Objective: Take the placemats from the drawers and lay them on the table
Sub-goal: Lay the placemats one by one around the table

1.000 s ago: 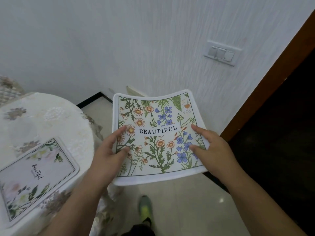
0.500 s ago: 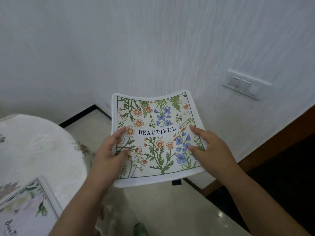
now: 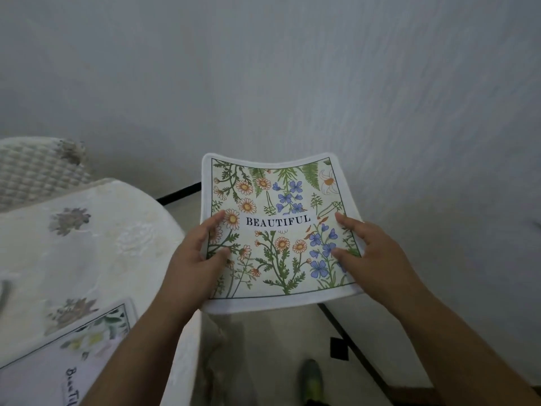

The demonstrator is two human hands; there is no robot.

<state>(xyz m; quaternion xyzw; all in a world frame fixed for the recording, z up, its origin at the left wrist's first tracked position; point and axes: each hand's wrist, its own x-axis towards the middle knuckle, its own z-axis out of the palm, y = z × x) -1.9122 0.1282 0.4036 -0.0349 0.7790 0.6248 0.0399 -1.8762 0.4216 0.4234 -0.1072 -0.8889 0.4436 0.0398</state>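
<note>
Head view, both hands (image 3: 193,265) (image 3: 377,253) pinching floral placemat (image 3: 278,230), underside fingers hidden

Holding a flowery mat (image 3: 278,230) up in the air with both hands — left hand (image 3: 193,265) on the left edge, right hand (image 3: 371,253) on the right edge, thumbs on top. Sagging a bit in the middle, with the word BEAUTIFUL across it. Down to the left, a table (image 3: 96,244) with a white cloth, and a second mat (image 3: 73,356) lying flat on it near the bottom edge. Behind the table, a woven chair back (image 3: 35,168). White wall (image 3: 292,83) ahead — pale floor (image 3: 263,347) and a green shoe (image 3: 311,376) below.
</note>
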